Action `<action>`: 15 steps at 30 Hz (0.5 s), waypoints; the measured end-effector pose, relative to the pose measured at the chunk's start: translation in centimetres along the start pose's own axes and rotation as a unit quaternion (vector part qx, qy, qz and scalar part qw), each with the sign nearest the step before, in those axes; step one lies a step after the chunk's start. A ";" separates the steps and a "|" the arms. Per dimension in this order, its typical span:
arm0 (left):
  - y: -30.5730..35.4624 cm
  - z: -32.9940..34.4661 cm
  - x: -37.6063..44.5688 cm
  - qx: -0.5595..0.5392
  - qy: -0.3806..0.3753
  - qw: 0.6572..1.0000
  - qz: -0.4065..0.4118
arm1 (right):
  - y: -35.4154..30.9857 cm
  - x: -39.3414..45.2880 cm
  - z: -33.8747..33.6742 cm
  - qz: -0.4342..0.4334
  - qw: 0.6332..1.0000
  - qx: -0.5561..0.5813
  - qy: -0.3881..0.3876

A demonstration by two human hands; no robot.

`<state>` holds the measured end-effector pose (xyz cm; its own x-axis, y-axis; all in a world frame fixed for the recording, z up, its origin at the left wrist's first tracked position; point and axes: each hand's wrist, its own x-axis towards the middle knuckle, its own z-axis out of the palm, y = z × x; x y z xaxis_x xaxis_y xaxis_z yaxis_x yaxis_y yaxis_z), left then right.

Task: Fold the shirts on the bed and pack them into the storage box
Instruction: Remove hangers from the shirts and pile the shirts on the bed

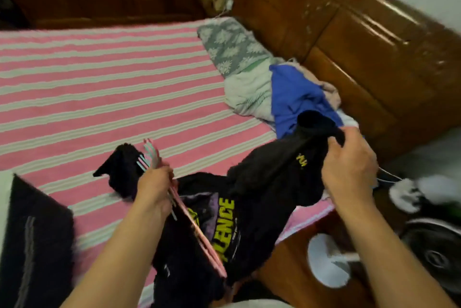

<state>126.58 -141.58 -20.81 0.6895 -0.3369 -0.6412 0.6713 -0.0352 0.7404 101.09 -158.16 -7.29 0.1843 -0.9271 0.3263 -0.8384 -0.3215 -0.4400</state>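
Open striped bed [104, 78] ahead-left of the hands [154, 190]. Black shirt [252, 198] fills the gap between them. Clothes heap [294, 93] and wooden headboard [361, 58] block ahead-right; dark box [37, 240] stands at left.

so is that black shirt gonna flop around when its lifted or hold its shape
Likely floppy: the black shirt sags in folds between the left hand and right hand. Probably light, since a pinch holds one end up. The pink board looks stiffer.

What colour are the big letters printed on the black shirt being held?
Yellow letters on the black cotton shirt, clearest in the head view.
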 end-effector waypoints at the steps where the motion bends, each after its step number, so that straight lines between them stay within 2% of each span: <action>1: 0.0 2.2 -0.4 -0.014 -0.004 1.000 0.000 | -0.2 1.3 -2.7 -0.001 0.999 0.008 0.033; 4: 0.2 7.9 -2.0 -0.030 -0.007 1.000 -0.006 | 0.9 5.0 -7.5 -0.007 0.993 0.046 0.112; 7: 0.6 12.5 -3.7 -0.052 -0.010 0.999 0.006 | 3.1 8.2 -9.4 0.008 0.968 0.139 0.210; 11: 0.3 17.5 -4.3 -0.088 0.017 0.996 0.029 | 7.2 13.0 -10.2 0.011 0.921 0.271 0.278; 15: -1.1 23.0 -3.6 -0.120 0.065 0.990 0.039 | 11.2 20.4 -10.4 -0.009 0.896 0.299 0.329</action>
<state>117.07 -161.99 -14.63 0.7610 -0.2052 -0.6155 0.6486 0.2164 0.7297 90.13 -178.64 3.19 -0.3116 -0.6702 0.6736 -0.3772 -0.5634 -0.7351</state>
